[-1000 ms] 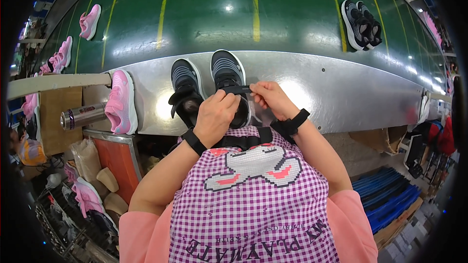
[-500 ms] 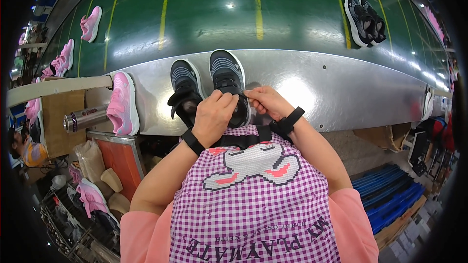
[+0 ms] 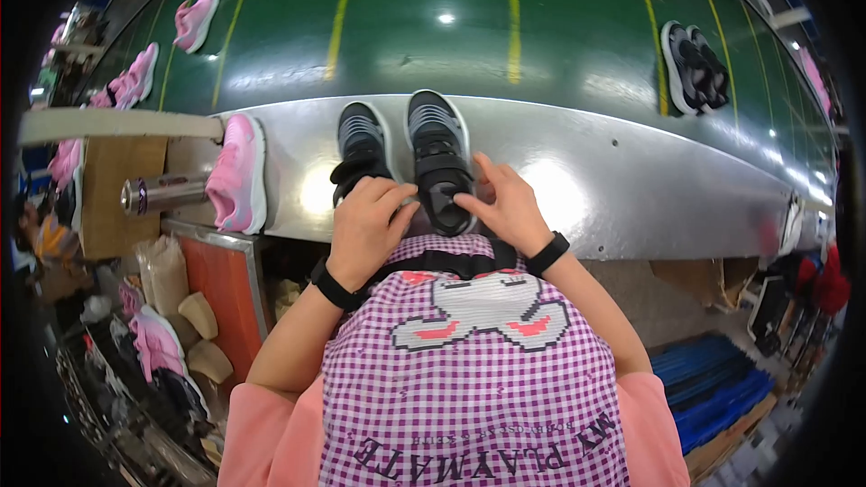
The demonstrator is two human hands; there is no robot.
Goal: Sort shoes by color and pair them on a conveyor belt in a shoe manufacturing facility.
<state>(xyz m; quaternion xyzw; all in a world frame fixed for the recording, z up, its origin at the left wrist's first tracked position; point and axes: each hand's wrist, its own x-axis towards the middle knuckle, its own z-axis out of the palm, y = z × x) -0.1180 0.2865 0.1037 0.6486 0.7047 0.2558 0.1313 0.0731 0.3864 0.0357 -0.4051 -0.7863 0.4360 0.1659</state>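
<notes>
Two black-and-grey sneakers with white soles stand side by side in front of me, toes pointing away. On the right sneaker (image 3: 439,149) the strap lies flat across the instep. My right hand (image 3: 511,209) is at its right side, fingers spread, with the thumb by the collar. The left sneaker (image 3: 363,140) has its dark strap bunched up, and its heel is hidden behind my left hand (image 3: 368,227). That hand's fingers are loosely bent, thumb a little apart from the index finger, in the space between collar and collar.
The sneakers stand on a metal ledge (image 3: 631,180) along a green belt (image 3: 433,45) with yellow lines. A pink sneaker (image 3: 239,171) and a metal flask (image 3: 167,193) are at the left. Another black pair (image 3: 693,69) sits on the belt at right, pink shoes (image 3: 196,20) at far left.
Both hands have let go of the right sneaker's strap and moved apart. My left hand has shifted left to the left sneaker. The whole view has shifted slightly.
</notes>
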